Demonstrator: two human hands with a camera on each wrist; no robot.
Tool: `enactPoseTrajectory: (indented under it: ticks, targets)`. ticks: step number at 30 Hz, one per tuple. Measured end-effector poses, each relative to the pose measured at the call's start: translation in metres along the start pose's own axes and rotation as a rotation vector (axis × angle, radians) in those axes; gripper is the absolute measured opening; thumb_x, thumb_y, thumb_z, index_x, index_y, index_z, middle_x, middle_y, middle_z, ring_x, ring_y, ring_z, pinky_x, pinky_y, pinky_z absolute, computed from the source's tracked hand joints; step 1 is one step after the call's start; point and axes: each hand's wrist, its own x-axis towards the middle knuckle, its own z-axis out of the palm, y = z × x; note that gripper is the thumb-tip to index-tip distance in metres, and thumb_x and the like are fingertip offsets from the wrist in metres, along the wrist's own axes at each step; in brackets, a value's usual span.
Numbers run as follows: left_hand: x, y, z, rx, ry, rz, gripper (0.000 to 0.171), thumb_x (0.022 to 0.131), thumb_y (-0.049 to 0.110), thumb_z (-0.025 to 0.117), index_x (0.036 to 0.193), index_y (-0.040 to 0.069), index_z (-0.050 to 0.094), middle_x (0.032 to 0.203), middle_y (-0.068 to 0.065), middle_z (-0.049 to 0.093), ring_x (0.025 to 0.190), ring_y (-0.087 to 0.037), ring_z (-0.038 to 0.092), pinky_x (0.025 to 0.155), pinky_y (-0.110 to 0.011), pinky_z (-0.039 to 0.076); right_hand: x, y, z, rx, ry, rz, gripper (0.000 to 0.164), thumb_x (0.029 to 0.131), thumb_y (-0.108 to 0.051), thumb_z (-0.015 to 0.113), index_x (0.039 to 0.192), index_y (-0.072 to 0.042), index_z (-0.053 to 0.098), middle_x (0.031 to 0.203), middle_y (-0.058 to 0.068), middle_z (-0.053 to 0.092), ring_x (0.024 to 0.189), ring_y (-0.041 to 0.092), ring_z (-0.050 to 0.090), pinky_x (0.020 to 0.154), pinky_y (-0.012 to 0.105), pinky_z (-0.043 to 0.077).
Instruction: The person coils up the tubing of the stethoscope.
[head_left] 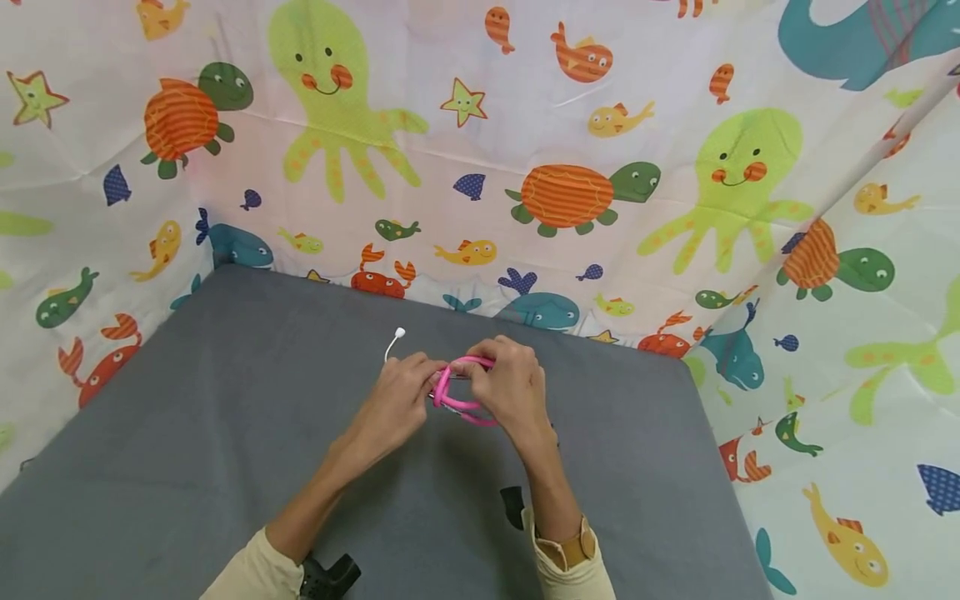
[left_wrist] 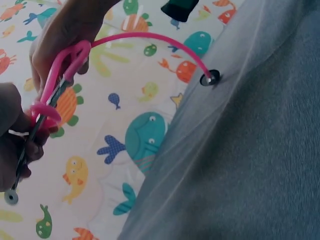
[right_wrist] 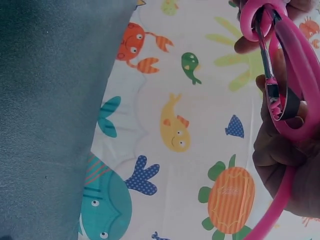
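Observation:
Both hands hold a stethoscope with pink tubing (head_left: 450, 392) above the grey table. My left hand (head_left: 401, 392) pinches the metal ear tubes (left_wrist: 34, 131) where the pink tubing wraps round them. A white ear tip (head_left: 400, 332) sticks up beyond the left fingers. My right hand (head_left: 512, 385) grips the folded loops of tubing, its fingers curled round them. From it, one length of tubing arcs away to a round black-rimmed chestpiece (left_wrist: 210, 77) in the left wrist view. The right wrist view shows a springy metal band (right_wrist: 287, 107) between the pink loops. The palms hide part of the tubing.
A grey cloth-covered table (head_left: 300, 467) lies beneath the hands. Behind and beside it hangs a white curtain (head_left: 442, 50) printed with sea animals. Dark camera mounts (head_left: 330, 577) sit at the wrists, near the cream sleeves (head_left: 258, 575).

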Motion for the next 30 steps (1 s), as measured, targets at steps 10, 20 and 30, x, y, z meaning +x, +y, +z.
enactPoseTrajectory:
  ticks: [10,20,30]
  targets:
    - [0.002,-0.007,-0.013,0.130,-0.003,0.252,0.033,0.092,0.027,0.080,0.117,0.006,0.076,0.093,-0.002,0.066,0.088,-0.016,0.056,0.084,-0.034,0.042,0.001,0.006,-0.010,0.128,-0.118,0.154,0.022,0.081,-0.027,0.091,0.086,-0.008,0.081,0.074,0.006,0.075,0.063,0.016,0.058,0.052,0.027,0.046]
    - [-0.001,-0.012,-0.023,-0.060,-0.086,0.288,0.055,0.086,0.020,0.084,0.137,0.007,0.069,0.103,-0.001,0.066,0.097,-0.013,0.056,0.090,-0.038,0.048,0.004,0.025,-0.013,0.248,-0.075,0.169,0.016,0.084,-0.022,0.089,0.091,-0.008,0.082,0.077,0.008,0.076,0.068,0.019,0.057,0.057,0.029,0.047]
    - [0.003,-0.009,-0.028,-0.205,-0.004,0.312,0.065,0.085,0.012,0.083,0.146,0.007,0.061,0.104,-0.004,0.067,0.094,-0.017,0.060,0.088,-0.036,0.047,0.006,0.041,-0.009,0.459,-0.181,0.148,0.018,0.091,-0.018,0.082,0.101,-0.002,0.081,0.084,0.016,0.077,0.070,0.019,0.067,0.065,0.023,0.055]
